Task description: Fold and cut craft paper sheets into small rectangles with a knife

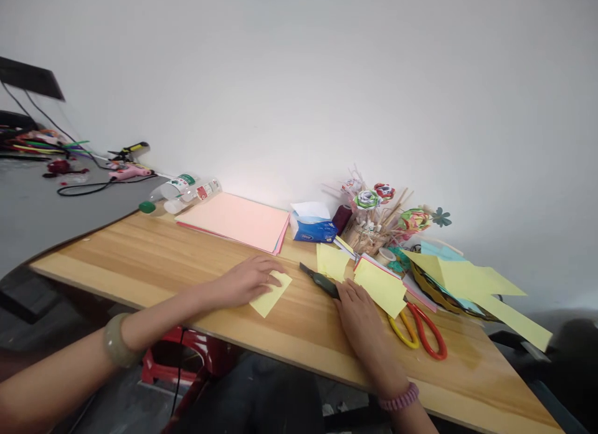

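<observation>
My left hand [250, 279] rests on a small yellow paper piece [265, 303] lying on the wooden table, its fingers slightly apart over the paper. To its right, my right hand [359, 309] closes over the rear end of a dark green utility knife [322, 282], whose tip points up and left. A stack of yellow paper squares [380, 286] lies against the right hand's far side. Another yellow paper piece [332, 261] is just beyond the knife. Scissors [427, 331] with red and yellow handles lie right of my right hand, partly beneath the stack.
Pink sheets [243, 219], a blue tissue pack [313, 225] and plastic bottles [180, 188] line the wall. Paper flowers [369, 199] stand in a jar at the back. Yellow offcuts [467, 278] overhang the right edge. A pink glue gun [131, 172] lies on the grey table.
</observation>
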A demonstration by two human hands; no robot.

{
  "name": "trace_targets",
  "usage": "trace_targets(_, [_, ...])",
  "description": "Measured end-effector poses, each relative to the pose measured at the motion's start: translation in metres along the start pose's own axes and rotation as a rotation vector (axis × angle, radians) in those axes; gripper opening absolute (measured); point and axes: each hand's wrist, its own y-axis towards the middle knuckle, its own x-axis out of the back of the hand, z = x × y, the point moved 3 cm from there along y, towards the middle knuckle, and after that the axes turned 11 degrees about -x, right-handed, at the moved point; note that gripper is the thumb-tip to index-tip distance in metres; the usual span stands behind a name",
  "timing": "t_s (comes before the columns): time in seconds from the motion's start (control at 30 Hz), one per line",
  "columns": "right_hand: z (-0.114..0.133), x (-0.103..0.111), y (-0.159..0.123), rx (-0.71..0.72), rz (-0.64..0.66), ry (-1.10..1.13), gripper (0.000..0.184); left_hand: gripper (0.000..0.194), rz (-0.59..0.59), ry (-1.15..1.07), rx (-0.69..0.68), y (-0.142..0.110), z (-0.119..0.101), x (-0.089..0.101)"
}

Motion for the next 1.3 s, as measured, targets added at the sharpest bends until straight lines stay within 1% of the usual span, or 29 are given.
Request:
trace_targets(0.13, [0.005,0.01,-0.005,0.012,-0.023,-0.045,0.04,0.032,0.086,-0.088,-0.082,0.002,0.012,0.0])
trace_targets(0.27, [0.002,0.028,-0.02,-0.048,-0.056,-0.045,0.04,0.038,0.147,-0.116,-0.054,-0.002,0.013,-0.008])
trace_targets(0.33, [0.002,0.037,-0.032,-0.053,-0.045,0.032,0.043,0.041,0.164,-0.121,-0.023,-0.003,0.011,-0.011])
trace_targets(0.37, [0.003,0.039,-0.038,-0.039,-0.004,0.097,0.044,0.045,0.171,-0.122,-0.006,-0.003,0.01,-0.012])
trace_targets(0.5, [0.013,0.043,-0.067,-0.005,0.239,0.352,0.047,0.067,0.177,-0.129,0.064,-0.003,0.006,-0.015])
trace_targets(0.57, [0.019,0.043,-0.08,0.009,0.301,0.402,0.048,0.072,0.171,-0.135,0.091,-0.004,0.005,-0.016])
trace_targets(0.6, [0.022,0.042,-0.085,0.024,0.323,0.407,0.049,0.07,0.167,-0.139,0.099,-0.004,0.005,-0.016])
trace_targets(0.7, [0.028,0.041,-0.095,0.095,0.368,0.349,0.05,0.05,0.155,-0.15,0.091,-0.005,0.005,-0.018])
trace_targets(0.73, [0.029,0.041,-0.097,0.121,0.374,0.324,0.051,0.044,0.152,-0.153,0.081,-0.006,0.005,-0.018])
trace_targets(0.8, [0.032,0.041,-0.098,0.159,0.38,0.284,0.052,0.04,0.156,-0.157,0.053,-0.006,0.007,-0.017])
trace_targets(0.83, [0.034,0.041,-0.098,0.173,0.387,0.268,0.052,0.042,0.162,-0.158,0.039,-0.006,0.008,-0.016])
trace_targets(0.97, [0.043,0.045,-0.096,0.219,0.365,0.204,0.053,0.065,0.236,-0.194,-0.028,-0.006,0.015,-0.012])
trace_targets(1.07, [0.05,0.048,-0.092,0.255,0.316,0.161,0.055,0.067,0.284,-0.242,-0.073,-0.004,0.02,-0.011])
trace_targets(1.17, [0.055,0.049,-0.089,0.266,0.269,0.123,0.054,0.067,0.263,-0.274,-0.083,-0.003,0.021,-0.009])
trace_targets(1.3, [0.058,0.052,-0.087,0.262,0.253,0.144,0.052,0.062,0.247,-0.294,-0.081,-0.002,0.021,-0.007])
